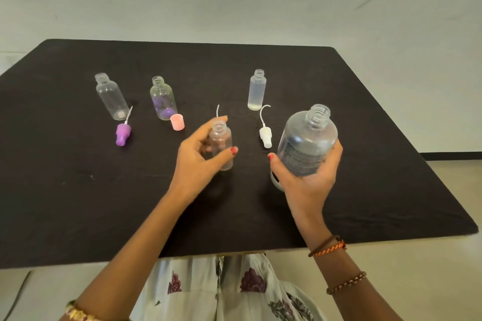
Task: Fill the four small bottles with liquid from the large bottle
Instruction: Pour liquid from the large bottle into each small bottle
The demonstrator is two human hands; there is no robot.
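Note:
My right hand (305,180) grips the large clear bottle (307,141), uncapped and tilted slightly left, above the black table. My left hand (198,154) holds a small open clear bottle (221,143) upright, thumb in front and fingers behind. Three other small open bottles stand further back: a clear one (109,96) at the far left, one with purple marks (163,99) beside it, and a cloudy one (257,90) with a little liquid at its bottom.
Loose caps lie on the black table (365,112): a purple spray top (122,133), a pink cap (178,122), a white spray top (265,133), and a thin white tube (217,111) behind my left hand. A pale wall stands behind.

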